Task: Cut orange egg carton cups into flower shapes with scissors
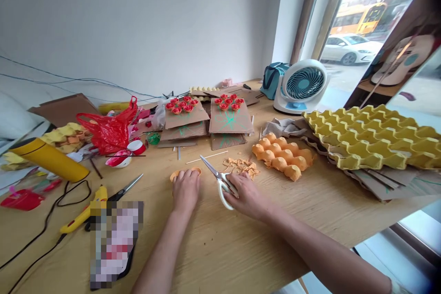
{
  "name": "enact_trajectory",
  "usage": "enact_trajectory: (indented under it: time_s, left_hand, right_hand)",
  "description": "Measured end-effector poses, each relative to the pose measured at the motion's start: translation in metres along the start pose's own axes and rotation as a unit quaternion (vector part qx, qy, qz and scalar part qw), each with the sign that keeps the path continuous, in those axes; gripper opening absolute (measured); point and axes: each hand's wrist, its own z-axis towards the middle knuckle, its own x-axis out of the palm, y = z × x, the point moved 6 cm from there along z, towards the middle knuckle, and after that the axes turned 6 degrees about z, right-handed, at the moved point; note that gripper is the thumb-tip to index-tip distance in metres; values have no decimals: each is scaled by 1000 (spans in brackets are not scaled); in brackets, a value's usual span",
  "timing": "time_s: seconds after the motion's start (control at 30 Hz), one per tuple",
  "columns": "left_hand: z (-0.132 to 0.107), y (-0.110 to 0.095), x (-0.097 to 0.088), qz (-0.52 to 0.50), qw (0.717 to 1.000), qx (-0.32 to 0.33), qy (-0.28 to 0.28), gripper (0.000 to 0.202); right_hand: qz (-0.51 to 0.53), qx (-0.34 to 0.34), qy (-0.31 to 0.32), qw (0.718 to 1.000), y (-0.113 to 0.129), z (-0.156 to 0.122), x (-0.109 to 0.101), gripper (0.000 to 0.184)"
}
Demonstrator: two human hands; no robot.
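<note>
My right hand (pixel 246 193) grips white-handled scissors (pixel 224 189). Their blades point away and to the left, and they look closed or nearly so. My left hand (pixel 186 188) is closed over a small orange egg-carton piece (pixel 176 174) on the table; its fingers cover most of it. Beyond the scissors lies a pile of orange carton scraps (pixel 243 166). Right of the scraps sits a larger section of orange egg carton (pixel 280 154) with its bumps up. A thin stick (pixel 206 157) lies just beyond my left hand.
Cardboard sheets (pixel 229 121) with green lines carry red carton flowers (pixel 229 101). Yellow egg trays (pixel 375 135) and a fan (pixel 303 85) are at right. At left are a red plastic bag (pixel 110 128), a yellow glue gun (pixel 84 213), dark-handled scissors (pixel 129 187) and a pixelated phone-like object (pixel 115 245).
</note>
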Motion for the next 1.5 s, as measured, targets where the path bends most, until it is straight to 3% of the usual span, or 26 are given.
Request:
enact_trajectory:
  time_s: [0.17, 0.3, 0.33, 0.4, 0.47, 0.5, 0.57, 0.63, 0.83, 0.97, 1.03, 1.2, 1.5]
  left_hand:
    - [7, 4, 0, -171, 984, -32, -50, 14]
    - [5, 4, 10, -332, 936, -101, -62, 30]
    - [3, 3, 12, -384, 912, -128, -61, 32]
    - [-6, 4, 28, -597, 760, -255, -11, 30]
    - [-14, -1, 34, -697, 636, -331, 10, 23]
    - [-16, -4, 33, -721, 598, -351, 16, 18]
    - [-19, -6, 31, -744, 553, -374, 21, 7]
    - [-19, -5, 29, -751, 533, -388, 16, 3]
    - [-20, 3, 29, -747, 510, -427, -5, 19]
    - [-23, -2, 23, -769, 480, -421, -30, 23]
    - [-22, -8, 19, -789, 476, -388, -16, 19]
    - [-25, -8, 14, -797, 470, -376, -49, 12]
    - [-24, -8, 5, -831, 430, -347, -62, 13]
  right_hand:
    - [26, 15, -14, 999, 3, 2, -2, 13]
    - [55, 27, -29, 998, 7, 5, -4, 16]
    - [61, 31, -34, 997, 8, 5, -5, 18]
    - [82, 41, -34, 995, 9, 5, -4, 18]
    - [109, 58, -20, 992, 7, 4, 0, 17]
    - [126, 69, -9, 990, 5, 3, 2, 16]
    - [160, 93, 10, 983, -1, 1, 8, 13]
    - [194, 113, 22, 974, -7, -1, 14, 12]
    - [266, 141, 42, 953, -16, -1, 24, 20]
    - [306, 142, 56, 940, -9, -4, 23, 24]
    - [307, 154, 71, 937, -5, -7, 23, 21]
    - [328, 186, 135, 916, 2, -12, 27, 16]
    - [317, 192, 168, 913, 2, -17, 34, 19]
